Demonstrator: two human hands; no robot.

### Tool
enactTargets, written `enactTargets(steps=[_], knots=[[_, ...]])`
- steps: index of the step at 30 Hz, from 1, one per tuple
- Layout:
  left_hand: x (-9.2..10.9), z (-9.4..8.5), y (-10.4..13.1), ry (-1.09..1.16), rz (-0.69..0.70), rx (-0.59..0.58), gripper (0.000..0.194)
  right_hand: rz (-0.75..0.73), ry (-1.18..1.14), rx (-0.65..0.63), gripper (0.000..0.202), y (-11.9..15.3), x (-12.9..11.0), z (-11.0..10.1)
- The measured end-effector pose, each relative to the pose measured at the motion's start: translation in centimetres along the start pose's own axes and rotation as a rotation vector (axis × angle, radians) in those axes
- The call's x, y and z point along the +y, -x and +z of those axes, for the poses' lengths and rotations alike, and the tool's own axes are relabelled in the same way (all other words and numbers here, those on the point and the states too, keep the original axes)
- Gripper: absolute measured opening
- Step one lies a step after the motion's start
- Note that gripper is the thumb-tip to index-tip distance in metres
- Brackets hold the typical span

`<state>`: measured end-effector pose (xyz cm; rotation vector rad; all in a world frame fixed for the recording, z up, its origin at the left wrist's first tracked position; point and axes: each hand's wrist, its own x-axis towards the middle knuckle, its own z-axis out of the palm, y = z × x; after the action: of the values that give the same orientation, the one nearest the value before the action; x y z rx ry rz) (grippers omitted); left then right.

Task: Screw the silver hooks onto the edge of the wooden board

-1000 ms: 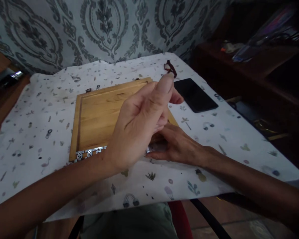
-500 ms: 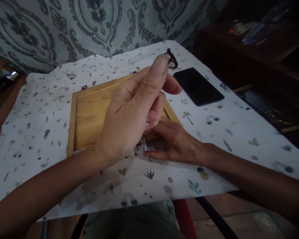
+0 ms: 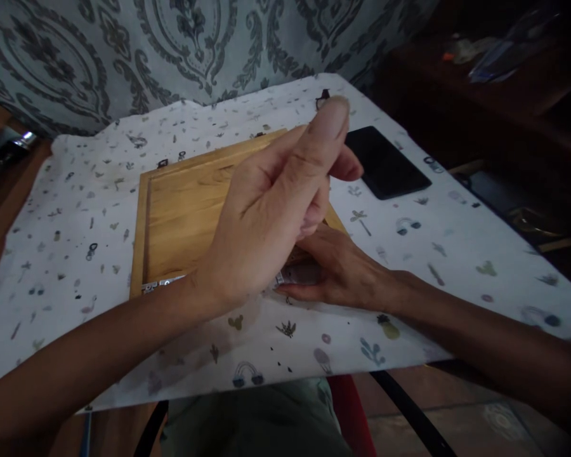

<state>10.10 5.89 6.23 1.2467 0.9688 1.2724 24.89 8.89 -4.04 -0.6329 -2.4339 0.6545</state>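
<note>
A wooden board (image 3: 185, 216) with a raised rim lies on the patterned cloth. Along its near edge runs a silvery metal strip (image 3: 164, 282), partly covered by my left forearm. Above the board I hold up my left hand (image 3: 271, 209), thumb on top and fingers curled in; whatever it grips is hidden from view. My right hand (image 3: 342, 266) rests at the near right part of the board. Its thumb lies along the near edge by a small shiny metal piece (image 3: 279, 278), and its fingers curve over the wood, their tips hidden behind my left hand.
A black phone or tablet (image 3: 385, 162) lies right of the board. Behind my left thumb is a small dark object (image 3: 321, 98). A patterned curtain (image 3: 195, 44) hangs along the table's back edge. Dark furniture (image 3: 480, 120) stands at the right.
My left hand has shifted right and slightly up in view, covering more of the small dark object and the device's corner. More of the metal strip shows. My right hand stays nearly in place.
</note>
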Motion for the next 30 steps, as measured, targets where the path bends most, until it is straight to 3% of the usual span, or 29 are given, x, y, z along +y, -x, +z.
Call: enactTargets(steps=[9,19,21,25,30], knots=[[0.01,0.19,-0.35,0.02,-0.013,-0.073,0.042,0.015,-0.037,-0.028,0.031,-0.03,-0.03,0.01],[-0.45,-0.65,-0.51,-0.034,-0.001,-0.27,0.039,-0.049,0.02,-0.003,0.031,-0.01,0.22,0.17],[-0.62,-0.69,-0.48,-0.034,0.017,-0.232,0.039,-0.056,0.024,0.014,0.033,0.05,0.32,0.23],[-0.72,-0.39,-0.09,0.011,0.058,-0.038,0.036,-0.094,0.054,0.068,0.035,0.12,0.37,0.34],[-0.56,-0.31,0.08,0.066,0.033,-0.099,0.041,-0.057,0.049,0.037,0.031,0.05,0.17,0.24]])
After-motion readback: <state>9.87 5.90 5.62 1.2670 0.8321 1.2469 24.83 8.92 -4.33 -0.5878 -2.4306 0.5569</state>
